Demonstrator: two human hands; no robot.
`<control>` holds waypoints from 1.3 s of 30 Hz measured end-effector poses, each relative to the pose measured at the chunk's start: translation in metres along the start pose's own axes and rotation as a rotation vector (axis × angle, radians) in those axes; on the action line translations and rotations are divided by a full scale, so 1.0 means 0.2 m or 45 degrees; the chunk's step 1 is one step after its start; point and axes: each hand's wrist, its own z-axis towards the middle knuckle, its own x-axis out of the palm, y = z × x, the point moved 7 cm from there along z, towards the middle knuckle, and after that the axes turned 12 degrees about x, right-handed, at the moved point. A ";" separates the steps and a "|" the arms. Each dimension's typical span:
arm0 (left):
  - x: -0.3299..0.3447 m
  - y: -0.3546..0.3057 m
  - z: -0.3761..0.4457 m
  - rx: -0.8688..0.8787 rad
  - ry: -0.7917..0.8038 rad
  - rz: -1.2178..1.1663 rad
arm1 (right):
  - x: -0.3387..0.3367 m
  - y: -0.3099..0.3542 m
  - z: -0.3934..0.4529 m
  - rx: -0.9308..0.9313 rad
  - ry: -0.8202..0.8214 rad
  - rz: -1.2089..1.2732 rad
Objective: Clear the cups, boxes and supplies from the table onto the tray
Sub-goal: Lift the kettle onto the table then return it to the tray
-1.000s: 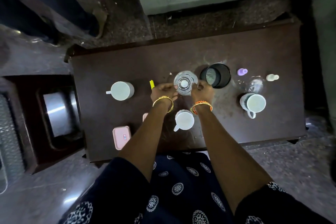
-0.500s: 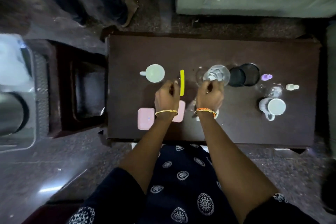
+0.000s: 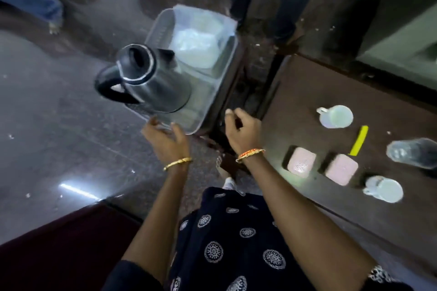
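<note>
A clear plastic tray sits on a dark stool left of the brown table. It holds a steel kettle and a white plastic bag. My left hand is at the tray's near edge, fingers spread and touching the rim. My right hand hovers by the tray's near right corner, loosely curled and holding nothing. On the table lie two white cups, two pink boxes, a yellow marker and a clear glass.
The dark wooden stool stands tight against the table's left end. A person's legs in jeans are at the far left on the polished floor. A green sofa is beyond the table. A maroon surface is at lower left.
My view swung left from the table to the tray. Both hands left the glass and the marker and moved to the tray's near edge, holding nothing.
</note>
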 end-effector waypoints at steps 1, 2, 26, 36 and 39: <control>-0.08 0.06 0.11 -0.034 -0.041 0.012 | 0.10 0.08 -0.03 -0.021 0.059 0.024; -0.12 0.09 0.20 -0.051 -0.063 0.020 | 0.19 0.14 -0.05 -0.015 0.113 0.050; -0.16 0.28 0.47 -0.465 0.060 -0.502 | 0.87 0.34 -0.11 0.740 0.405 0.220; 0.19 0.65 0.22 -1.032 0.450 -0.417 | 0.70 0.27 -0.07 0.756 -0.008 0.472; 0.21 0.70 0.21 -1.054 0.457 -0.305 | 0.59 0.28 0.00 0.566 -0.044 0.379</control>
